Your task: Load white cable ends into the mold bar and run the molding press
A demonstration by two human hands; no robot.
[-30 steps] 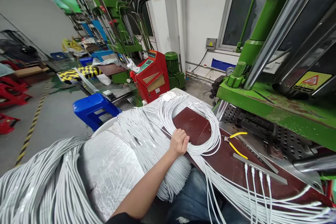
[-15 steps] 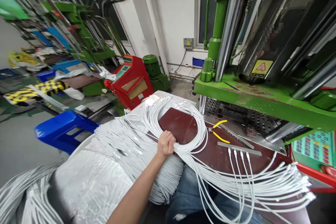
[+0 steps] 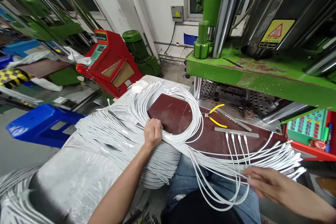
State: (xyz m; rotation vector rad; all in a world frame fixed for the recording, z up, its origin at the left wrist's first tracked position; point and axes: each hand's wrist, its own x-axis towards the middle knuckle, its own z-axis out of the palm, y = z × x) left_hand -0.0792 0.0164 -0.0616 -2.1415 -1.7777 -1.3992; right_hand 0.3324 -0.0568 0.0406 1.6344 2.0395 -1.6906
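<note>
My left hand is closed around a coiled bundle of white cables, at the near left of the loop. From the right, my right hand reaches in with its fingers stretched out and apart, the fingertips at the hanging white cables; whether they touch is hard to tell. Several of those cables end in white plugs at a narrow metal bar. Yellow-handled pliers and a second metal strip lie just behind. Loose cable ends fan out at the right.
A dense pile of cables covers the table at left. A green press stands behind, with its button panel at right. A blue stool and a red control cabinet stand further left.
My right hand has come into view from the right, to the hanging cables. My left hand stays closed on the coil. The whole view has shifted, with the camera tilting down.
</note>
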